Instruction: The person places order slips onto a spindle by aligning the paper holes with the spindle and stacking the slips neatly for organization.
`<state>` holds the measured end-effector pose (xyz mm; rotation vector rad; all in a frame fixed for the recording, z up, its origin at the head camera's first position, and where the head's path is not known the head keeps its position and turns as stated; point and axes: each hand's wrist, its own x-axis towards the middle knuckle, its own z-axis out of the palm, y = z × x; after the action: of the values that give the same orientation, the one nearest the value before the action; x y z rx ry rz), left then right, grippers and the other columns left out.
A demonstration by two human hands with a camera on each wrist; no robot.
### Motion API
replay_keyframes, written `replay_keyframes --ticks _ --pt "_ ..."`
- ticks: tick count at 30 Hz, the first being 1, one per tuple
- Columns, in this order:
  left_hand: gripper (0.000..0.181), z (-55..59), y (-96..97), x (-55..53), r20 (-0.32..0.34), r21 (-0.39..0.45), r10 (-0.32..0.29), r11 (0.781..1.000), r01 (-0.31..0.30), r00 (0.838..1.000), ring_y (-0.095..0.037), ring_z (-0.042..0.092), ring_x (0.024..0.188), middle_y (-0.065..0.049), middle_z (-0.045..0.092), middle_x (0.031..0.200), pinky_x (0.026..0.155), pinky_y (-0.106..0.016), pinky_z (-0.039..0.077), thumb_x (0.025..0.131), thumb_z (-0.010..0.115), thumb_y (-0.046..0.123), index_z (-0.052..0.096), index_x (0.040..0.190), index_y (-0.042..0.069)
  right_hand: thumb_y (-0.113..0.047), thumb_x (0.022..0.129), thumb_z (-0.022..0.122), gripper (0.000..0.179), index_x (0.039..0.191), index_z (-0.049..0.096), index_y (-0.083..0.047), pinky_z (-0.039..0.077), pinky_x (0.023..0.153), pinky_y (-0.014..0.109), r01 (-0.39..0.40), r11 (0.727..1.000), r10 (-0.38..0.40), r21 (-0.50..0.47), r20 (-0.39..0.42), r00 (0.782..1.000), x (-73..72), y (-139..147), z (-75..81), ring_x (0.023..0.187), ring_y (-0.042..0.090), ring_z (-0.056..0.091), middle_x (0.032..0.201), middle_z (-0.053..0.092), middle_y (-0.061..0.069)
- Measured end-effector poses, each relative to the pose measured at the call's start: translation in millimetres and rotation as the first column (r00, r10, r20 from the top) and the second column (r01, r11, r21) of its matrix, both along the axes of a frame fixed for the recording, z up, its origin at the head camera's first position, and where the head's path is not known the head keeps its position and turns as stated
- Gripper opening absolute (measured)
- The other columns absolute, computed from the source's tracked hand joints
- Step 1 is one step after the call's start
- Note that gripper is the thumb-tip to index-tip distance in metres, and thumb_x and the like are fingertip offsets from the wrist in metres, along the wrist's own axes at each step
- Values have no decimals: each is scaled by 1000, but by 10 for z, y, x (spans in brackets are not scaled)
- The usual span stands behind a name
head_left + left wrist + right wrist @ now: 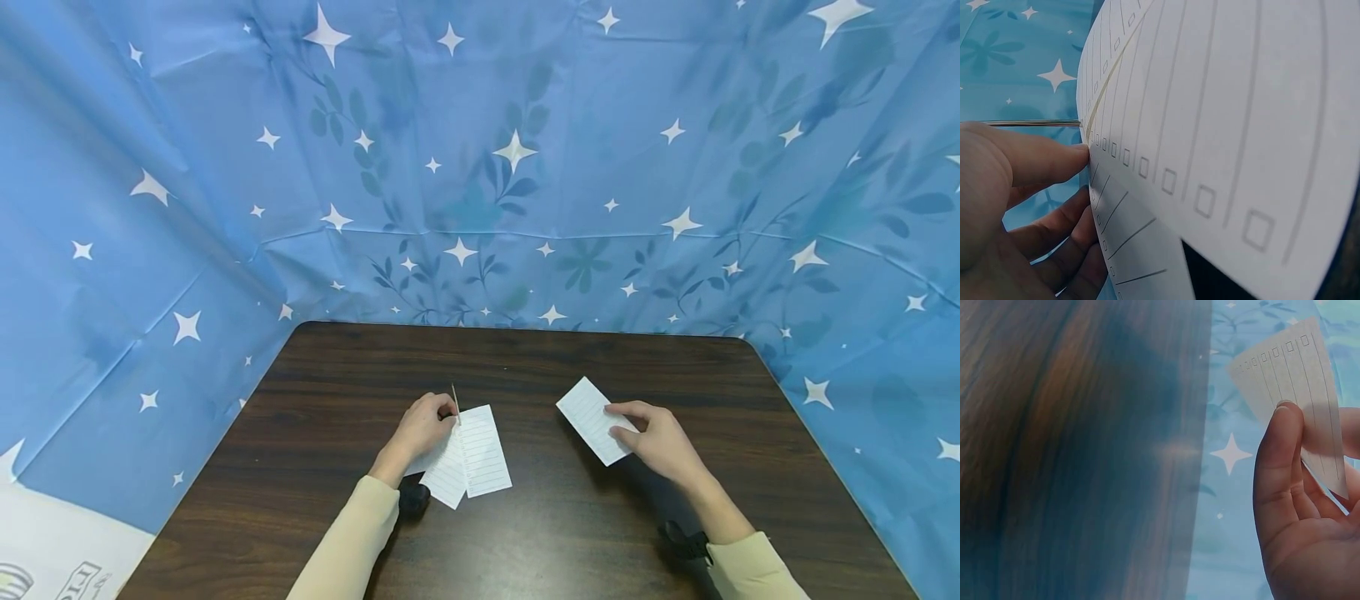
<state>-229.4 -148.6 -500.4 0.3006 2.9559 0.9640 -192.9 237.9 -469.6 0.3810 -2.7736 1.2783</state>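
Note:
In the head view, my left hand (425,427) pinches several lined paper sheets (486,454) near their top corner, and they fan out downward and to the right. Small printed checkboxes run along the edge of these sheets (1210,125) in the left wrist view. A thin straight strip (455,400) sticks up from the pinched corner; its kind cannot be told. Off to the right, my right hand (660,440) grips a lined sheet (592,417) between thumb and fingers, above the table. That sheet (1291,369) also carries checkboxes; whether it is one or a few cannot be told.
Under both hands lies a dark brown wood-grain table (525,550) with rounded far corners. A blue curtain (480,167) with white stars hangs behind it and along the sides. White cloth with printing (60,550) shows at the lower left.

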Motion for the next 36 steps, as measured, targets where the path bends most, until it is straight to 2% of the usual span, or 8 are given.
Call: replay_keyframes --ticks 4,13,16,23,31,36 --pt "6 -10 1 -7 1 3 -2 1000 2 1000 -17 49 81 -2 58 93 76 -38 43 97 65 11 70 98 11 -4 93 71 32 124 70 -1 50 94 53 1 1000 -1 -16 6 1000 -2 -68 38 119 36 61 127 67 17" --pt "7 -7 4 -3 23 37 14 999 -15 1000 -16 52 81 -1 60 94 75 -39 45 97 65 12 72 97 14 -6 93 72 34 126 70 -2 53 76 27 0 993 6 -122 51 999 -12 -178 84 112 31 62 130 66 18" --pt "5 -2 6 4 28 38 16 999 -17 999 -16 52 81 -2 60 95 75 -38 45 95 67 13 72 98 13 -7 94 72 35 128 69 -2 53 75 27 -7 986 19 -167 68 998 -9 -204 88 110 31 63 131 65 18" --pt "6 16 9 18 42 45 14 999 -16 999 -17 51 80 -3 59 96 74 -38 44 95 68 13 72 100 12 -12 94 74 38 130 68 -3 53 82 25 -26 966 54 -258 103 993 -15 -252 124 120 32 59 136 62 18" --pt "8 0 11 22 21 32 25 999 -26 999 -16 52 80 -2 60 96 74 -38 45 94 69 14 74 101 12 -13 93 75 41 131 66 -1 54 80 27 -20 930 82 -366 155 984 -10 -327 169 103 21 63 141 57 20" --pt "8 16 14 38 28 47 29 998 -31 999 -17 51 80 -3 59 95 73 -38 44 95 69 13 74 101 11 -10 93 74 41 131 65 2 55 80 27 -19 899 106 -437 175 979 -9 -376 165 100 15 63 139 56 22"
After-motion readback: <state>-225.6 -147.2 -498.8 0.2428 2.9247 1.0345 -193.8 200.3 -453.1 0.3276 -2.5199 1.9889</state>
